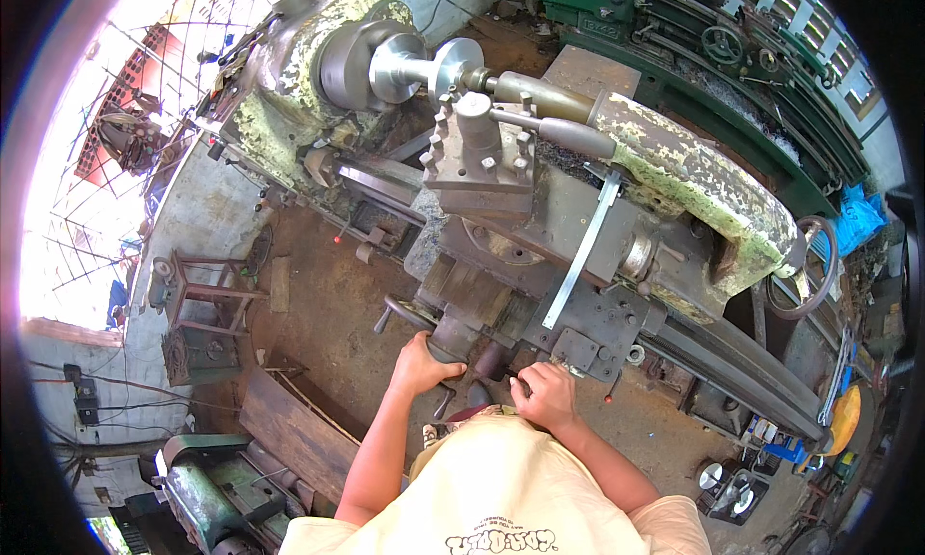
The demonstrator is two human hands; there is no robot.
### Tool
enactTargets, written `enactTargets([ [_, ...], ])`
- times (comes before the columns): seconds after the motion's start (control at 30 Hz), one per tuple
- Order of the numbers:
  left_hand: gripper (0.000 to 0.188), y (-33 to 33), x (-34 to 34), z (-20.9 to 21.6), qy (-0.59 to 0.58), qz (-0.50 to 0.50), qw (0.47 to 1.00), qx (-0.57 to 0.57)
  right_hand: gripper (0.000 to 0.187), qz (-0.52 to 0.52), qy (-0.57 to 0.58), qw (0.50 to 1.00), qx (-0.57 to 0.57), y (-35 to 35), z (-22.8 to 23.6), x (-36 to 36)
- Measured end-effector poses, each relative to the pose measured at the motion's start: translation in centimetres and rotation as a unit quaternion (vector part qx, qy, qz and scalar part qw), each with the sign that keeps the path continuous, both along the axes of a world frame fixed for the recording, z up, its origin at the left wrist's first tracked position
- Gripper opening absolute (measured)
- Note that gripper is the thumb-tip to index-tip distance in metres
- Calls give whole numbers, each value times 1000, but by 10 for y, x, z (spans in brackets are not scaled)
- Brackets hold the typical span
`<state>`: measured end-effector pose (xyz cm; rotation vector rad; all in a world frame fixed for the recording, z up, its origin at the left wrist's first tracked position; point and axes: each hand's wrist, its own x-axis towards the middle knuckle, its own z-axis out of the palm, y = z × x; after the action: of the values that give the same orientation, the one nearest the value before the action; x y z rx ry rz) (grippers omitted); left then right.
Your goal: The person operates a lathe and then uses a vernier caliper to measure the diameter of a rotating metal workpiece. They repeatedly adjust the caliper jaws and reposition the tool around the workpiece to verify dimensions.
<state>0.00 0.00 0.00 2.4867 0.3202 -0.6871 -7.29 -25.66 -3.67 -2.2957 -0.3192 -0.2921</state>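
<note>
Your left grip [424, 364] is clasping the handwheel [412, 312] on the near side of the lathe [554, 229]. Your right grip [545, 395], just right, is curling around what seems a dark handle [514, 372].

Harsh daylight glares in at me through the barred window [77, 229]; 1 brown, stool-like frame [222, 293] stands near the stained pale wall [207, 203], on grimy brown floor [328, 290].
</note>
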Motion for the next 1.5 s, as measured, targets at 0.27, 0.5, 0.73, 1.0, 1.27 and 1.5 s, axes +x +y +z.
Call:
enactTargets([
  [0.27, 104, 4, -3, 4, -15, -10, 1000, 8, 14, -9, -8, 1000, 13, 6, 1, -2],
  [0.5, 105, 1, -3, 5, -10, 1, 1000, 10, 15, -13, -14, 1000, 15, 5, 1, -2],
  [0.73, 106, -1, -2, 5, -7, 9, 1000, 15, 15, -10, -4, 1000, 4, 4, 1, -1],
  [1.0, 107, 0, -1, 0, -3, 4, 1000, 12, 14, -15, 10, 1000, -6, 3, 1, -1],
  [1.27, 107, -2, -1, 1, -6, -5, 1000, 29, 14, -25, 5, 1000, -13, 4, -1, -1],
  [1.5, 108, 2, 1, -1, -12, -10, 1000, 11, 14, -42, 6, 999, -15, 6, 2, 0],
])
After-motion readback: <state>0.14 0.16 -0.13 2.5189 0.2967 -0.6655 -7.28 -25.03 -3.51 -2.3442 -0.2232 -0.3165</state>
